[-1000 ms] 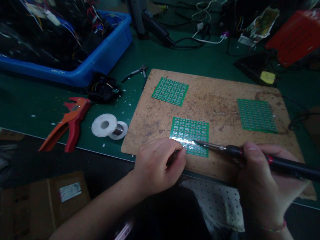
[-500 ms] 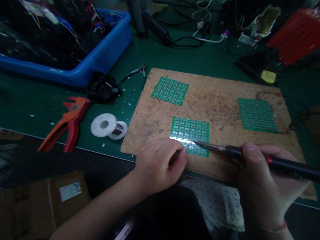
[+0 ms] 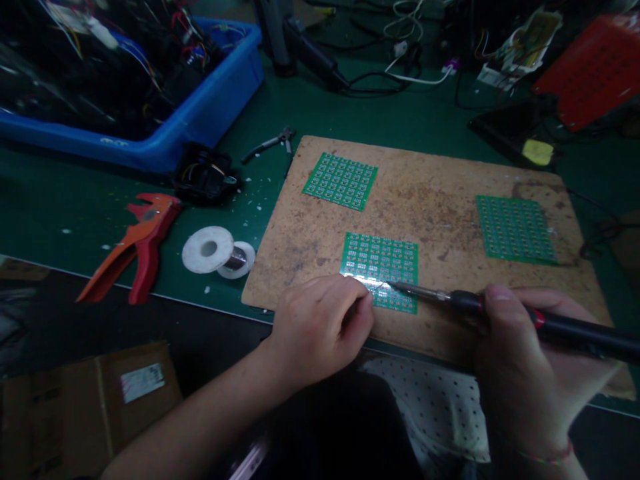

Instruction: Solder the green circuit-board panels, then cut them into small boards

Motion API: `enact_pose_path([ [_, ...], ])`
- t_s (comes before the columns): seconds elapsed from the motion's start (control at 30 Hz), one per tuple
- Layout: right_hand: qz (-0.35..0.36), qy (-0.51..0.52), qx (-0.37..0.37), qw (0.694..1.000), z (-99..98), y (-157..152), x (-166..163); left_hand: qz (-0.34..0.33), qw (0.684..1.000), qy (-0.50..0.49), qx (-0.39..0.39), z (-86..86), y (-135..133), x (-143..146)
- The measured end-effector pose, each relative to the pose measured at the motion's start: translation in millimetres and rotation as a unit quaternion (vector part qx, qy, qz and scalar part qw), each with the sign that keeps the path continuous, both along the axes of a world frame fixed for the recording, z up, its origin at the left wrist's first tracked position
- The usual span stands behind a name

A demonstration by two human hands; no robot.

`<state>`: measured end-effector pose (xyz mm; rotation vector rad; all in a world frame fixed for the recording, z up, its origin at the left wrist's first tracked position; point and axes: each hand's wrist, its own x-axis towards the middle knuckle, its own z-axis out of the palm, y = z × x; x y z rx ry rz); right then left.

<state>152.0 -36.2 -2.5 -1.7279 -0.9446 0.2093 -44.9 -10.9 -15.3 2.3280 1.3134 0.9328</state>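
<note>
My right hand (image 3: 540, 360) is closed around the handle of a soldering iron (image 3: 470, 303), which points left. The iron's tip rests at or just above a green circuit board panel (image 3: 400, 260) with rows of small parts; contact is hard to tell. Over the panel's lower left lies my left hand (image 3: 320, 327), its fingers pinched together close to the tip. A thin strand, seemingly solder wire (image 3: 382, 286), shows faintly between those fingers and the tip. Bright glare covers part of the panel beside the hand.
Two more green panels, one at upper left (image 3: 341, 181) and one at right (image 3: 517, 230), lie on a brown work board (image 3: 430, 200). Left of it are a solder spool (image 3: 207, 249), red-handled pliers (image 3: 145, 247), small cutters (image 3: 270, 143) and a blue bin (image 3: 215, 100). A red box (image 3: 593, 73) stands back right.
Almost nothing differs. Both hands and the iron stay in the same place over the panel, with only a very slight shift of the view.
</note>
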Motion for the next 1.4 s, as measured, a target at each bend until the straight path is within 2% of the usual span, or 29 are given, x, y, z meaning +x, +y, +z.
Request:
enact_pose_path([
  [0.53,-0.005,0.066,0.012,0.998,-1.9,-1.8,6.3,0.014,0.999,-0.028,-0.010,6.4,0.6,1.3],
  [0.87,-0.006,0.037,0.009,0.999,-2.5,-1.3,2.4,-0.005,1.000,-0.005,-0.024,1.0,1.6,1.0],
  [1.4,-0.020,0.029,0.015,0.999,-2.2,-0.4,0.7,0.001,0.999,0.032,-0.004,-1.6,1.4,1.5],
])
